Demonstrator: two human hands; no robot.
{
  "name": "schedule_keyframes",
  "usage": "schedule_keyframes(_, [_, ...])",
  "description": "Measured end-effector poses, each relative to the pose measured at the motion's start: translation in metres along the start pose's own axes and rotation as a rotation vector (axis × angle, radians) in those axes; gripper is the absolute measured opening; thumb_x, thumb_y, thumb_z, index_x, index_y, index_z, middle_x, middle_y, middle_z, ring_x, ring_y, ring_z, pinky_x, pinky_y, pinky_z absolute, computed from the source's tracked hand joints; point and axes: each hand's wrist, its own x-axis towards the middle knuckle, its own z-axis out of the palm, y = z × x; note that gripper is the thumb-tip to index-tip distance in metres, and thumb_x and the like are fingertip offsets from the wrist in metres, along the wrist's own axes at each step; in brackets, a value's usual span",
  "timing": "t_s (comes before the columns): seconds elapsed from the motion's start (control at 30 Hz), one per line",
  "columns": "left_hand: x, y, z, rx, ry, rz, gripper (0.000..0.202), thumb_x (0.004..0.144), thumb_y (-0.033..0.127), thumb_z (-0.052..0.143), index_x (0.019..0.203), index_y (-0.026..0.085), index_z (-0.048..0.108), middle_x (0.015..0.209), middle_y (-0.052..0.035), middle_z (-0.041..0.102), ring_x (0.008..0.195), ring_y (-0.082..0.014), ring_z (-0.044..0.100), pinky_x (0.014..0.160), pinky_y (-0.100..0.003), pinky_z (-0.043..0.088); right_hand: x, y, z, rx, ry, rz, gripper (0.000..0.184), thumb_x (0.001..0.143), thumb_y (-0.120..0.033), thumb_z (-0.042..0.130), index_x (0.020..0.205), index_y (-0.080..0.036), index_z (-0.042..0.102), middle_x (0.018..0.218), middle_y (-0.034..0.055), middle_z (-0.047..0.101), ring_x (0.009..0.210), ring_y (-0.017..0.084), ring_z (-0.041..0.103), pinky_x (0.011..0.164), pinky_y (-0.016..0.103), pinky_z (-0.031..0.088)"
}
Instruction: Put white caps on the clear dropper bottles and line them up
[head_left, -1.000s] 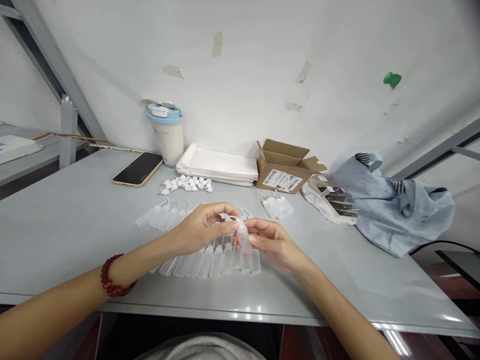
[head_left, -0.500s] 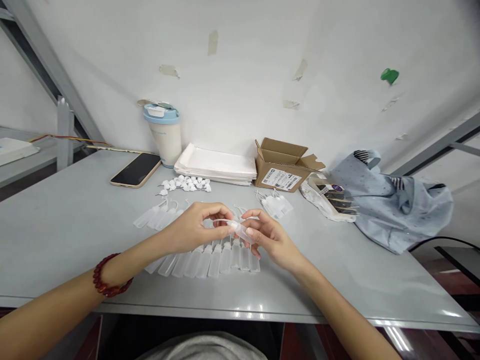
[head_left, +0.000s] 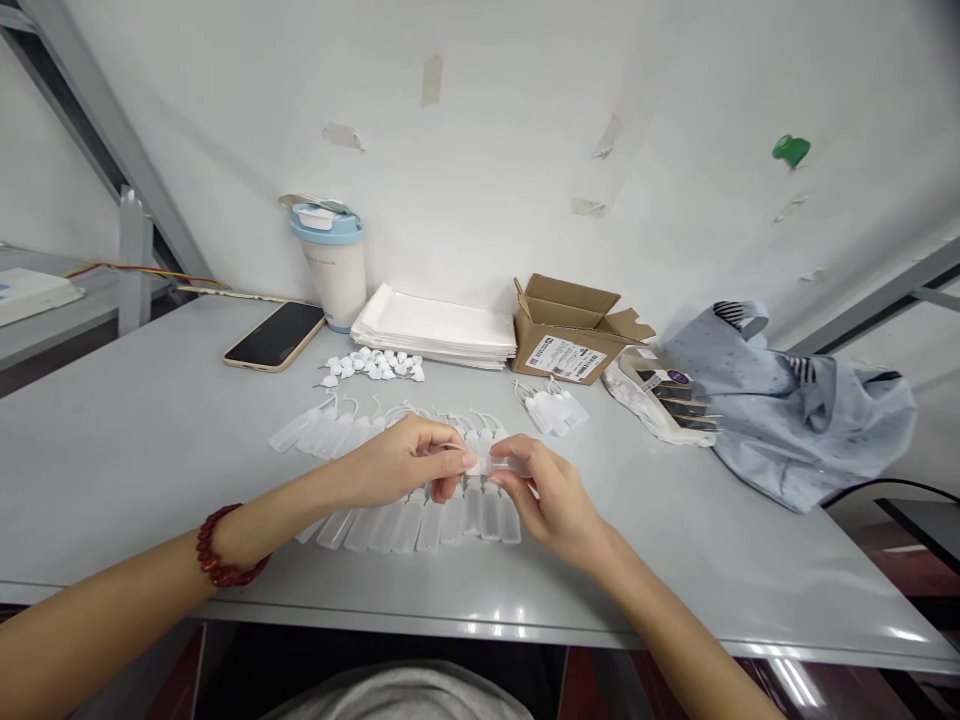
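Above the middle of the table I hold a small translucent squeeze bottle (head_left: 508, 464) level, end to end between both hands. My left hand (head_left: 420, 462) is closed in a pinch on its white cap (head_left: 475, 467), and a thin tube trails from there across the fingers. My right hand (head_left: 553, 492) pinches the clear body from the other side. Just below lies a front row of similar bottles (head_left: 407, 525), side by side. Behind the hands a second row of bottles (head_left: 309, 430) with curved thin tubes is partly hidden.
Small white caps (head_left: 375, 366) are heaped near a phone (head_left: 276, 336). At the back stand a lidded cup (head_left: 335, 275), a paper stack (head_left: 439, 325) and an open carton (head_left: 566, 340). More bottles (head_left: 555, 410) lie before the carton. Blue cloth (head_left: 795, 400) and a packet (head_left: 667, 400) are at right.
The bottle has gone from tilted to level. My right hand has shifted its fingers into a pinch on the body, while my left hand stays at the cap. The view has shifted slightly.
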Motion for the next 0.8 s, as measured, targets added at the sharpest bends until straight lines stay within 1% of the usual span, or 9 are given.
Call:
schedule_keyframes(0.1, [0.000, 0.001, 0.002, -0.008, -0.015, -0.002, 0.025, 0.087, 0.038, 0.058, 0.079, 0.015, 0.063, 0.065, 0.0009, 0.064, 0.062, -0.0110, 0.058, 0.059, -0.021, 0.045, 0.001, -0.003, -0.004, 0.086, -0.073, 0.126, 0.011, 0.094, -0.022, 0.045, 0.105, -0.021, 0.046, 0.088, 0.0053, 0.065, 0.067, 0.014, 0.061, 0.058, 0.025, 0.047])
schedule_keyframes(0.17, [-0.001, 0.000, 0.005, 0.091, 0.036, 0.056, 0.020, 0.085, 0.035, 0.060, 0.082, 0.016, 0.063, 0.068, 0.0005, 0.065, 0.064, -0.0117, 0.060, 0.059, -0.021, 0.046, 0.003, -0.005, -0.007, 0.211, -0.145, 0.273, 0.011, 0.094, -0.023, 0.045, 0.105, -0.021, 0.046, 0.082, 0.0029, 0.064, 0.064, 0.013, 0.059, 0.057, 0.024, 0.044])
schedule_keyframes(0.23, [-0.002, -0.004, 0.009, 0.279, 0.129, 0.194, 0.013, 0.085, 0.028, 0.060, 0.082, 0.016, 0.063, 0.067, 0.0013, 0.065, 0.062, -0.0107, 0.059, 0.057, -0.020, 0.044, 0.005, -0.006, -0.009, 0.352, -0.200, 0.409, 0.012, 0.094, -0.026, 0.044, 0.105, -0.021, 0.045, 0.075, 0.0003, 0.063, 0.063, 0.013, 0.058, 0.056, 0.023, 0.041])
schedule_keyframes(0.3, [-0.003, -0.011, 0.013, 0.484, 0.218, 0.381, 0.007, 0.085, 0.021, 0.059, 0.082, 0.016, 0.062, 0.065, 0.0025, 0.063, 0.058, -0.0091, 0.055, 0.056, -0.019, 0.042, 0.007, -0.006, -0.009, 0.491, -0.231, 0.519, 0.014, 0.095, -0.032, 0.043, 0.104, -0.021, 0.044, 0.067, -0.0026, 0.059, 0.060, 0.012, 0.053, 0.055, 0.023, 0.037])
schedule_keyframes(0.37, [-0.004, -0.017, 0.016, 0.630, 0.266, 0.540, 0.005, 0.086, 0.017, 0.056, 0.086, 0.015, 0.061, 0.067, 0.0020, 0.063, 0.058, -0.0089, 0.054, 0.057, -0.020, 0.041, 0.008, -0.004, -0.009, 0.630, -0.252, 0.606, 0.018, 0.095, -0.038, 0.044, 0.102, -0.022, 0.044, 0.063, -0.0051, 0.054, 0.055, 0.010, 0.046, 0.053, 0.022, 0.033])
schedule_keyframes(0.47, [-0.005, -0.020, 0.017, 0.696, 0.298, 0.621, 0.006, 0.087, 0.015, 0.054, 0.090, 0.015, 0.059, 0.074, 0.0002, 0.065, 0.062, -0.0097, 0.056, 0.059, -0.021, 0.042, 0.008, -0.001, -0.008, 0.778, -0.274, 0.670, 0.021, 0.094, -0.043, 0.045, 0.100, -0.023, 0.044, 0.061, -0.0069, 0.050, 0.053, 0.009, 0.042, 0.053, 0.021, 0.031])
schedule_keyframes(0.57, [-0.005, -0.013, 0.017, 0.582, 0.296, 0.512, 0.005, 0.086, 0.018, 0.057, 0.090, 0.016, 0.059, 0.078, 0.0009, 0.066, 0.059, -0.0082, 0.056, 0.055, -0.019, 0.043, 0.008, -0.002, -0.008, 0.738, -0.255, 0.646, 0.022, 0.094, -0.043, 0.045, 0.103, -0.023, 0.044, 0.063, -0.0062, 0.051, 0.056, 0.009, 0.043, 0.055, 0.022, 0.033])
schedule_keyframes(0.7, [-0.005, 0.000, 0.015, 0.379, 0.177, 0.257, 0.012, 0.088, 0.027, 0.054, 0.088, 0.017, 0.060, 0.077, 0.0015, 0.066, 0.060, -0.0084, 0.055, 0.049, -0.017, 0.039, 0.005, -0.007, -0.007, 0.564, -0.211, 0.532, 0.019, 0.095, -0.039, 0.046, 0.104, -0.022, 0.044, 0.070, -0.0028, 0.057, 0.063, 0.012, 0.052, 0.057, 0.023, 0.036])
schedule_keyframes(0.8, [-0.006, 0.004, 0.013, 0.336, 0.119, 0.141, 0.023, 0.092, 0.033, 0.048, 0.084, 0.017, 0.062, 0.069, 0.0020, 0.063, 0.057, -0.0088, 0.051, 0.048, -0.019, 0.036, 0.002, -0.009, -0.005, 0.452, -0.203, 0.405, 0.014, 0.093, -0.032, 0.050, 0.103, -0.022, 0.045, 0.073, -0.0021, 0.060, 0.063, 0.011, 0.054, 0.054, 0.022, 0.037])
